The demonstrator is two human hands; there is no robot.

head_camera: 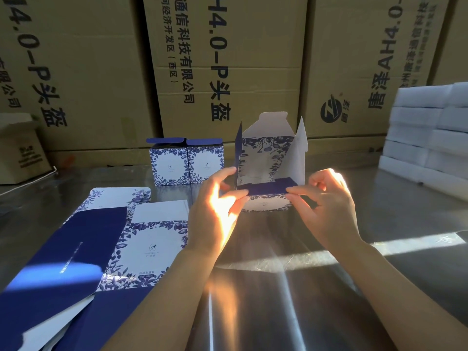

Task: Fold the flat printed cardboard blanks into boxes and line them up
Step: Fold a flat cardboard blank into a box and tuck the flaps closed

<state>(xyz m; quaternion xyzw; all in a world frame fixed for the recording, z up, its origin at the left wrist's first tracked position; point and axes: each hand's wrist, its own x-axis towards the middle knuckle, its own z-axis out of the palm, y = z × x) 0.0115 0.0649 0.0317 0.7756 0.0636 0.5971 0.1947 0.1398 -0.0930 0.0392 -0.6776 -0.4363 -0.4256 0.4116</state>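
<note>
A half-formed white box with blue floral print (266, 163) is held up above the metal table (278, 287), its open end toward me and its far flaps standing up. My left hand (217, 211) pinches its near left edge beside the dark blue flap. My right hand (326, 201) pinches that dark blue flap at its right end. Two finished boxes (186, 163) stand side by side behind, tops open. A stack of flat blanks (106, 249), blue and floral, lies at the left.
Large brown shipping cartons (228, 59) form a wall along the back of the table. White foam blocks (428, 133) are piled at the right. A small brown carton (20, 153) sits at far left. Bright sunlight streaks cross the table.
</note>
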